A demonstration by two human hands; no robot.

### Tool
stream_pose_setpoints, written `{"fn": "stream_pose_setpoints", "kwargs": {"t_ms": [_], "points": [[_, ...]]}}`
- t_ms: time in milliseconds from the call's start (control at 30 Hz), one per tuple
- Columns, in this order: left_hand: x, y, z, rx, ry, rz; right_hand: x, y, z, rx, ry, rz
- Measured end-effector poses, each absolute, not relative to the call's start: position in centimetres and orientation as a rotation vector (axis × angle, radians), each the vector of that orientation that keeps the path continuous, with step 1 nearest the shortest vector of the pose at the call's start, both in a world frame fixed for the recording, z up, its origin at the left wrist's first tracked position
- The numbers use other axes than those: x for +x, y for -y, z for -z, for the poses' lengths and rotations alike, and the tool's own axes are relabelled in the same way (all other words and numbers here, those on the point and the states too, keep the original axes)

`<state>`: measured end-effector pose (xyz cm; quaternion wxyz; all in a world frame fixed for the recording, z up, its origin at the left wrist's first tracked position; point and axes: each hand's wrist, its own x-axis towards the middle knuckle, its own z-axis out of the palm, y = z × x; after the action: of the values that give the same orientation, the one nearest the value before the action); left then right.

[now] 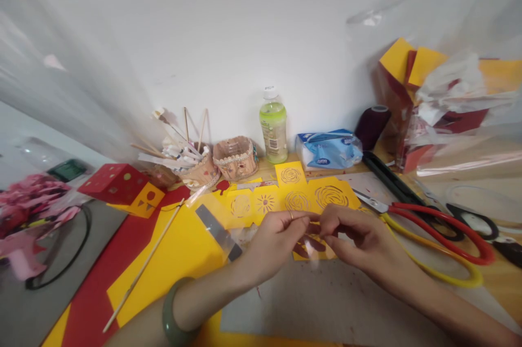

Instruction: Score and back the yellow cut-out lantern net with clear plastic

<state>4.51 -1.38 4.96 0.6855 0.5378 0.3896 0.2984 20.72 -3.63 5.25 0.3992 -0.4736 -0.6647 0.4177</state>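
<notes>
My left hand [274, 239] and my right hand [359, 234] meet above the yellow paper cutout [322, 190], fingertips close together. Both hands are closed in a pinch. Whatever lies between the fingers is too small or too clear to make out, though a faint shine shows just below them. The cutout has square panels with swirl and sunburst shapes cut through it, and my fingers cover its lower part. Beneath it is a grey board [285, 303]. Red-handled scissors [440, 227] and yellow-handled scissors [436, 268] lie right of my right hand.
Yellow sheets [171, 260], a thin stick [142, 268] and a red dotted box [112, 186] lie left. Along the wall stand a holder of sticks [199, 173], a small basket [234, 159], a green bottle [273, 129] and a tissue pack [328, 148]. A pink glue gun [24, 260] lies far left.
</notes>
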Motion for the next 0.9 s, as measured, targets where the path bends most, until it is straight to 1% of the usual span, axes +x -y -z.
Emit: {"fn": "stream_pose_setpoints", "kwargs": {"t_ms": [100, 233, 333, 433, 500, 633, 700, 767, 900], "points": [[4.5, 1.3, -5.1, 1.105, -0.848, -0.663, 21.0, 3.7, -5.1, -1.190, 1.627, -1.092], [4.3, 1.1, -5.0, 0.993, -0.807, -0.698, 21.6, 3.5, -4.5, -1.073, 1.473, -1.114], [4.2, 0.8, -5.1, 0.960, -0.892, -0.768, 22.2, 3.1, -4.4, -0.980, 1.348, -1.141], [4.1, 0.4, -5.5, 0.936, -0.996, -0.801, 22.8, 2.8, -4.8, -0.884, 1.446, -1.149], [4.0, 0.4, -5.8, 0.936, -1.033, -0.801, 22.9, 2.7, -5.0, -0.898, 1.603, -0.963], [4.1, 0.7, -6.3, 0.961, -1.055, -0.790, 22.3, 3.0, -5.1, -0.983, 1.885, -0.350], [4.2, 0.9, -6.4, 0.985, -1.053, -0.773, 21.8, 3.2, -4.9, -0.965, 1.984, -0.163], [4.3, 1.1, -6.4, 1.014, -1.044, -0.755, 21.4, 3.2, -4.7, -0.940, 2.040, -0.086], [4.3, 1.5, -6.5, 1.016, -1.019, -0.741, 21.2, 3.1, -4.4, -0.904, 2.070, -0.082]]}}
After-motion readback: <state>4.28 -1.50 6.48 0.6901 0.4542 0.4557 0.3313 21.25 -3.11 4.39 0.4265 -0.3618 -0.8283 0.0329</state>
